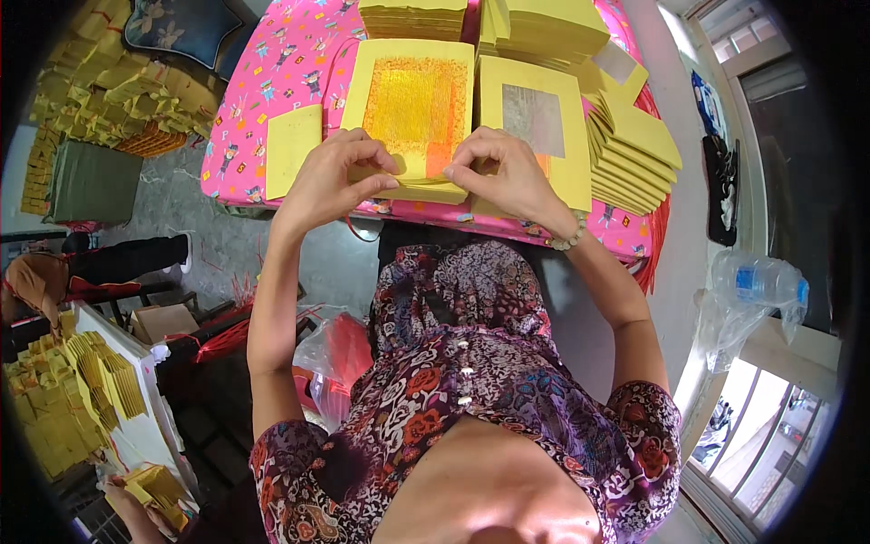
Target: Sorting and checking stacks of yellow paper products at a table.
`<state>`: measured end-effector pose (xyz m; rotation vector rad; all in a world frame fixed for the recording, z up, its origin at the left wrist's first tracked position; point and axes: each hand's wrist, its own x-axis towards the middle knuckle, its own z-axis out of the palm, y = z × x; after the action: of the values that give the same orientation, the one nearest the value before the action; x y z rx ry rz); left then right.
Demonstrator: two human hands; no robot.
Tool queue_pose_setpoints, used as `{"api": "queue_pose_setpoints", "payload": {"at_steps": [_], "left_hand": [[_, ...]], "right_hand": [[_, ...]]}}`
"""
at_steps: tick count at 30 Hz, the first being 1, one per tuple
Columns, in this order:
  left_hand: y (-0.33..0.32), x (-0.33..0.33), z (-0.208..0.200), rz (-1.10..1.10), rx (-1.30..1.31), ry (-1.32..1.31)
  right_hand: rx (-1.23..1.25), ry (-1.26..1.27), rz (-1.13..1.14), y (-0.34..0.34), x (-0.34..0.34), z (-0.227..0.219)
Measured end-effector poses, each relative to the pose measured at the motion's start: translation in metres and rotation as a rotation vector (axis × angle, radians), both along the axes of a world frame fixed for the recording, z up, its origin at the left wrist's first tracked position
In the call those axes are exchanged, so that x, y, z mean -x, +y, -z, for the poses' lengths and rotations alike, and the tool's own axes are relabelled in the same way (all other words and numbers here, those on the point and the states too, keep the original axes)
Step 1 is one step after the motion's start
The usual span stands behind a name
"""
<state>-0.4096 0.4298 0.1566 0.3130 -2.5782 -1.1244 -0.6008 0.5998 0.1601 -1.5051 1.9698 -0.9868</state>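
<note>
A stack of yellow paper sheets lies in front of me on the pink patterned cloth. Its top sheet bears a gold and orange foil rectangle. My left hand pinches the near edge of that sheet at its left part, thumb below and fingers above. At the right part of the same edge, my right hand is closed with thumb and fingertips together. Between the hands the near edge curls up in a fold. Beside my right hand lies another yellow stack, topped with a silver-grey foil rectangle.
Fanned yellow bundles lie at the right of the pink-covered table, with thick stacks behind. Left, a yellow sheet lies flat. Another person and heaps of yellow paper are farther left. A plastic bottle is at right.
</note>
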Motion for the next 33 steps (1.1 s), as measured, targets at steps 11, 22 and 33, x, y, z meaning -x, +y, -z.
{"api": "queue_pose_setpoints", "payload": {"at_steps": [11, 22, 33], "left_hand": [[-0.001, 0.000, -0.001, 0.003, -0.022, -0.019], [0.005, 0.010, -0.023, -0.035, 0.356, 0.064], [0.002, 0.008, -0.018, -0.169, -0.599, 0.424]], "right_hand": [[0.066, -0.014, 0.032, -0.002, -0.003, 0.002], [0.179, -0.059, 0.061, -0.009, 0.006, -0.022], [0.358, -0.572, 0.101, -0.024, 0.015, 0.003]]}}
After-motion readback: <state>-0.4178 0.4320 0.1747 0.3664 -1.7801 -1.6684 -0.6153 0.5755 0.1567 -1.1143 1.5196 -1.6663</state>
